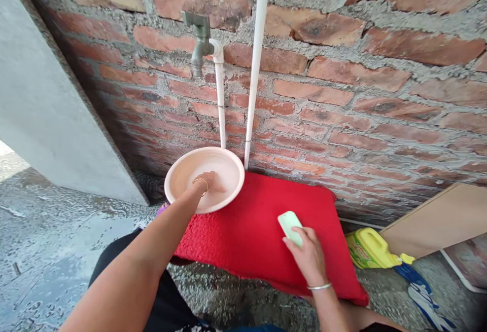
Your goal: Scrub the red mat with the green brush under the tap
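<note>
My left hand [207,179] dips into the water of a pale pink basin [173,182]. Its fingers look stretched out under the surface, partly blurred by the water; I see nothing held in them. The basin rests on the left end of a red, shaggy cloth [243,235] spread over a low support. My right hand [309,251] grips a pale green, rounded oblong block [289,223] against the cloth's right half. Its underside is hidden, so whether it is a brush or something else cannot be told.
Behind stands a brick wall [327,88] with a metal tap [200,43] and a white pipe [256,53]. A grey slab [64,83] leans at left over wet floor. At right lie a yellow jug [369,248], a board [433,215] and blue-white flip-flops [424,301].
</note>
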Action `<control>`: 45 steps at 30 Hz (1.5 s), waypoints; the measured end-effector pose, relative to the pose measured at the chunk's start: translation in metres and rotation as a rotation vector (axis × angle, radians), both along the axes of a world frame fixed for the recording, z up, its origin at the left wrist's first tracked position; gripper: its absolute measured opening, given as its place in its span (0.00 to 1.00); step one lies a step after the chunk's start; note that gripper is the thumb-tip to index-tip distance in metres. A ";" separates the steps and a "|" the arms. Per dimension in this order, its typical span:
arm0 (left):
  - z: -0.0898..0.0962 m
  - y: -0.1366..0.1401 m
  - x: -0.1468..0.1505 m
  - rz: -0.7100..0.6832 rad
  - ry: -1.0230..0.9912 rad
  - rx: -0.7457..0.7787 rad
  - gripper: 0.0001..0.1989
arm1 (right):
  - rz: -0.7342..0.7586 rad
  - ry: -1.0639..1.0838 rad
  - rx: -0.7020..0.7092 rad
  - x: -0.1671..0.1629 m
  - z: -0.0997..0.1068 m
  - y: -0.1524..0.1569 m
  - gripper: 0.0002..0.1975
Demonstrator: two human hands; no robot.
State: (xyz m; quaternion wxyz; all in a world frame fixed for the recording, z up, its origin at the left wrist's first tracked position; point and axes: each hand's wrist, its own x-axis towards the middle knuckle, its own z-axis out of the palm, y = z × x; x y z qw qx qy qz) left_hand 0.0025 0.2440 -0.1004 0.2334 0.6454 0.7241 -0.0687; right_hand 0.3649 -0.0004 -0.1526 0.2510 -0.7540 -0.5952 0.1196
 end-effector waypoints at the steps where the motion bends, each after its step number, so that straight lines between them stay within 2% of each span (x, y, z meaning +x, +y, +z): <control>1: 0.002 0.000 0.001 -0.002 0.005 -0.035 0.50 | -0.117 -0.002 -0.015 0.029 0.002 -0.004 0.17; 4: 0.004 -0.001 0.002 -0.008 0.017 -0.087 0.52 | -0.449 -0.045 -0.093 0.100 0.009 -0.019 0.23; 6: 0.004 -0.001 0.002 -0.011 0.018 -0.091 0.52 | -0.558 -0.063 -0.115 0.118 0.013 -0.025 0.27; 7: 0.003 -0.001 0.002 -0.013 0.015 -0.090 0.53 | -0.562 -0.058 -0.103 0.116 0.013 -0.025 0.29; 9: 0.003 -0.001 0.001 -0.012 0.012 -0.085 0.53 | -0.468 -0.018 -0.036 0.088 0.011 -0.023 0.29; 10: 0.003 -0.001 0.001 -0.009 0.012 -0.083 0.54 | -0.371 0.007 0.004 0.064 0.009 -0.022 0.27; 12: 0.004 -0.002 0.001 -0.007 0.010 -0.077 0.54 | -0.117 0.042 0.068 0.004 0.003 -0.019 0.20; 15: 0.008 -0.003 0.002 -0.011 -0.001 -0.090 0.54 | 0.224 -0.011 0.066 -0.079 -0.006 -0.025 0.12; 17: 0.009 -0.003 0.003 -0.008 -0.003 -0.098 0.54 | 0.327 -0.074 0.049 -0.105 -0.010 -0.031 0.15; 18: 0.009 -0.003 0.003 -0.005 0.002 -0.095 0.54 | 0.335 -0.097 0.044 -0.106 -0.012 -0.034 0.16; 20: 0.009 -0.003 0.003 -0.010 0.014 -0.076 0.54 | 0.279 -0.112 0.041 -0.082 -0.015 -0.038 0.14; 22: 0.008 -0.004 0.003 -0.018 0.017 -0.068 0.55 | 0.151 -0.102 0.045 -0.036 -0.015 -0.039 0.12; 25: 0.008 -0.004 0.003 -0.017 -0.015 -0.096 0.55 | -0.089 -0.106 0.072 0.034 -0.012 -0.042 0.23; 27: 0.009 -0.005 0.002 -0.013 -0.036 -0.104 0.55 | -0.206 -0.113 0.099 0.054 -0.010 -0.047 0.30; 28: 0.010 -0.005 0.002 -0.009 -0.041 -0.106 0.56 | -0.224 -0.103 0.115 0.054 -0.010 -0.050 0.31; 30: 0.011 -0.006 0.002 0.004 -0.043 -0.113 0.56 | -0.169 -0.062 0.142 0.031 -0.012 -0.057 0.30; 35: 0.007 -0.004 0.000 -0.003 -0.027 -0.112 0.55 | 0.159 -0.069 0.135 -0.065 -0.025 -0.071 0.14; 37: 0.003 -0.002 -0.002 -0.019 -0.016 -0.095 0.56 | 0.194 -0.106 0.124 -0.075 -0.029 -0.074 0.13; 38: 0.001 0.000 -0.003 -0.029 -0.012 -0.086 0.56 | 0.176 -0.115 0.122 -0.068 -0.030 -0.075 0.14; 40: -0.004 0.003 -0.005 -0.045 0.001 -0.070 0.56 | 0.081 -0.106 0.109 -0.037 -0.028 -0.078 0.19; 43: -0.009 0.006 -0.005 -0.055 0.017 -0.062 0.56 | -0.159 -0.115 0.066 0.036 -0.020 -0.089 0.28; 45: -0.009 0.007 -0.005 -0.053 0.015 -0.068 0.58 | -0.315 -0.168 0.041 0.079 -0.013 -0.098 0.30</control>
